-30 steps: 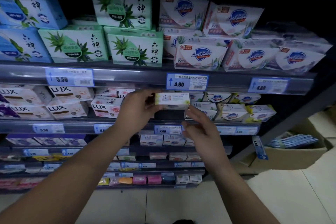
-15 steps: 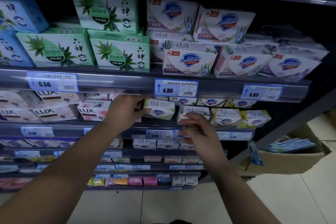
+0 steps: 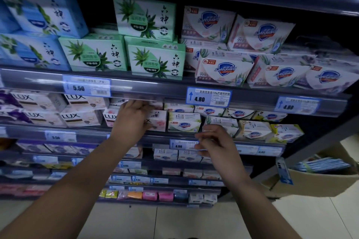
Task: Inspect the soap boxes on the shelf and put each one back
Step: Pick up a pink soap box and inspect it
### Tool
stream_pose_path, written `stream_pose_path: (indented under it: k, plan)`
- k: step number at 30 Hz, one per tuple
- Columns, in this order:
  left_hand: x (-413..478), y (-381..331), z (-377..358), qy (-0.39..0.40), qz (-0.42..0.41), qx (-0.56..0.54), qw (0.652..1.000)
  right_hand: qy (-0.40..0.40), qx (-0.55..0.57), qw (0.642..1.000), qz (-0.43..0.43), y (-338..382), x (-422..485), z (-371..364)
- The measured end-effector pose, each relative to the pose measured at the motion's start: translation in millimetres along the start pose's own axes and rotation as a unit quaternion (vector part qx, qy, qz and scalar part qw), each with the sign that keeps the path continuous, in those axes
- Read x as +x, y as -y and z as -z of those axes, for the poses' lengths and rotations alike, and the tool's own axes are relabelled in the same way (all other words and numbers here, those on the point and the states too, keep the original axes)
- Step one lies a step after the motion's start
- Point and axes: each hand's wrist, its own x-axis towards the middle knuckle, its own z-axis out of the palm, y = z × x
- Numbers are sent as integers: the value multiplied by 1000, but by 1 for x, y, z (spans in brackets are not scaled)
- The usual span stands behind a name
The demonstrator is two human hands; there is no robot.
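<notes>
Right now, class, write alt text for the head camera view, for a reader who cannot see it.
A person's left hand reaches onto a shop shelf and rests on a pink Lux soap box, while the right hand hangs empty in front of the shelf edge. Green and blue soap boxes and white Safeguard boxes fill the shelf above, over price labels.

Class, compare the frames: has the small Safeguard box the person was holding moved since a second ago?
Yes. The Safeguard box has gone from the hands back onto the shelf, just left of the 4.80 price tag. The left hand is now on a Lux box.
</notes>
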Motion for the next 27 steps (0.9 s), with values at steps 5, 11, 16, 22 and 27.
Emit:
stream_pose_path:
  k: [5, 11, 16, 22, 27]
  plan:
    - [-14, -4, 25, -36, -48, -57, 997, 4, -52, 998, 38, 6, -6, -15]
    - [-54, -17, 56, -12, -77, -249, 965, 76, -193, 970, 127, 15, -15, -44]
    - [-77, -16, 60, 2, 3, -384, 923, 56, -143, 972, 181, 13, -25, -56]
    - [-96, -16, 57, 5, 48, -426, 903, 92, -37, 984, 151, 13, -33, -50]
    - [-102, -30, 58, -5, 91, -518, 851, 69, 88, 992, 53, 13, -35, -47]
